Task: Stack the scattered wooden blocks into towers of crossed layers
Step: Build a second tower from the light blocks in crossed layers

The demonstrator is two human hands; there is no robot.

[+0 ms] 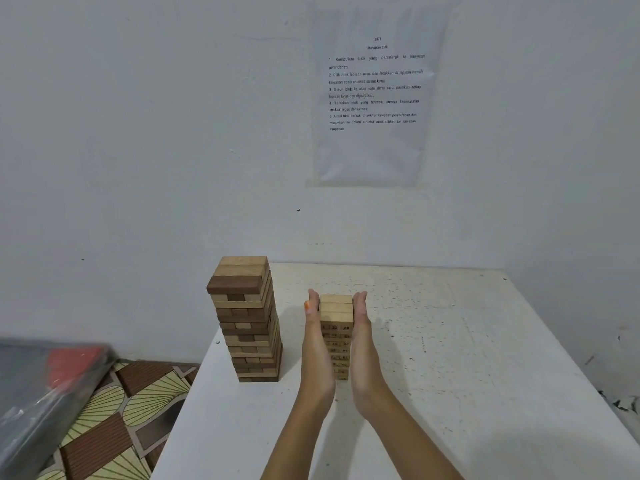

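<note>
- A slim tower of pale, square-edged wooden blocks with printed black numbers (pixel 336 311) stands upright near the middle of the white, speckled bench (pixel 467 341).
- The left hand (pixel 316 341) and right hand (pixel 363 337) press flat on its opposite sides, fingers straight and not curled round it.
- To its left, apart, stands a taller tower of light and dark brown blocks in crossed layers (pixel 247 323).

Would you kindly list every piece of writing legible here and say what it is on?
"2376": top of the paper sheet.
"Menindan Blok": its heading; the five numbered lines below are too small to quote surely.
"22", "29": on the light tower; the lower numbers are blurred.
</note>
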